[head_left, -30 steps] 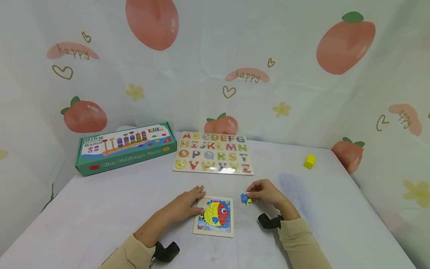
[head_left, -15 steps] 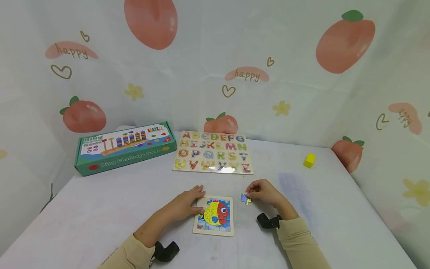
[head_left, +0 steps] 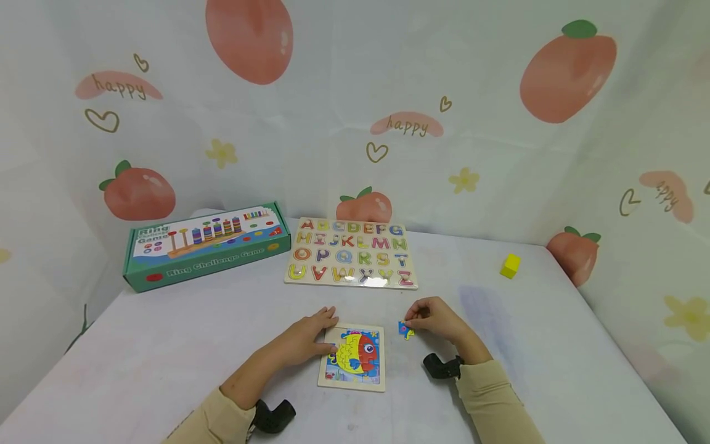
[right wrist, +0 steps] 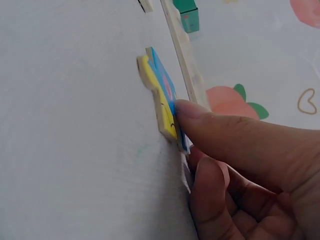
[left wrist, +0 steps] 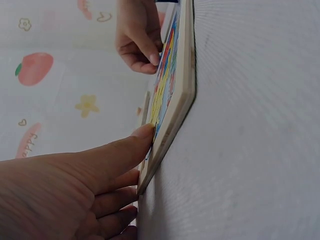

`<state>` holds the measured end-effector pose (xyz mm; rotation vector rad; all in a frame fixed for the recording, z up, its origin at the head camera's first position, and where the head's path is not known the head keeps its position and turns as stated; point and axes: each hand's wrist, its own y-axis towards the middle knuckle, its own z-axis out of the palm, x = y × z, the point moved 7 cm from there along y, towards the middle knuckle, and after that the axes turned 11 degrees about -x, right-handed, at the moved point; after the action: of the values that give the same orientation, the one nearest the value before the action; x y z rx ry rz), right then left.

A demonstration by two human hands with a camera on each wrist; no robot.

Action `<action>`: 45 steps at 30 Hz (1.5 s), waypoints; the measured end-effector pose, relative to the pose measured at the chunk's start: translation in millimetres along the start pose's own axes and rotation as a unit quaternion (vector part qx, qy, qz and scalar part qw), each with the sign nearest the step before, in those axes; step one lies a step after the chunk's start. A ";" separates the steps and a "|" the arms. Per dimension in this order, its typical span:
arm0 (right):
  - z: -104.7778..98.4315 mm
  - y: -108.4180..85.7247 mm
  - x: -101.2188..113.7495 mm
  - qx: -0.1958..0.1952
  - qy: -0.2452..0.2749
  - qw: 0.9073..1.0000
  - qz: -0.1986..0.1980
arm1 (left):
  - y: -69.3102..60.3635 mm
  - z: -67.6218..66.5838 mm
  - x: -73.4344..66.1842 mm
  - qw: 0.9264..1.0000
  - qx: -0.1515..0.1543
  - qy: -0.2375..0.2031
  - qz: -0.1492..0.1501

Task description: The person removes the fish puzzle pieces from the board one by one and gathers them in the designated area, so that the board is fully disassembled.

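Note:
A jigsaw puzzle (head_left: 360,354) with a yellow and red fish lies in a light wooden frame on the table. At its upper left is a bare wooden gap. My left hand (head_left: 304,339) rests at the frame's left side, thumb on the puzzle's left part and fingers along the edge. In the left wrist view the thumb (left wrist: 120,152) presses on the board near its rim. Right of the frame, my right hand (head_left: 436,317) pinches a small blue and yellow puzzle piece (head_left: 406,330). The right wrist view shows the thumb on top of this piece (right wrist: 161,92), close above the table.
Behind the hands lies a wooden alphabet board (head_left: 351,253) with letter pieces. A green Ring Challenge Game box (head_left: 208,246) stands at the back left. Towards the back right sits a yellow block (head_left: 510,266). A printed cloth (head_left: 310,123) hangs behind the table.
The puzzle piece tilts slightly in my right fingers while that hand stays almost in place. My left hand has not moved on the frame.

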<state>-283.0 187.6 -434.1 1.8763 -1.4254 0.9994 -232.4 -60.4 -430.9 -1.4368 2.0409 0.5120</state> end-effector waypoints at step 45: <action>81.2 0.5 86.8 0.114 -0.102 0.988 -0.029 | 8.4 15.4 -26.5 0.999 0.022 0.030 0.018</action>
<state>-252.5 75.9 -407.0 2.2299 -1.4088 1.0006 -230.0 -29.2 -425.4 -1.4089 2.1155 0.4406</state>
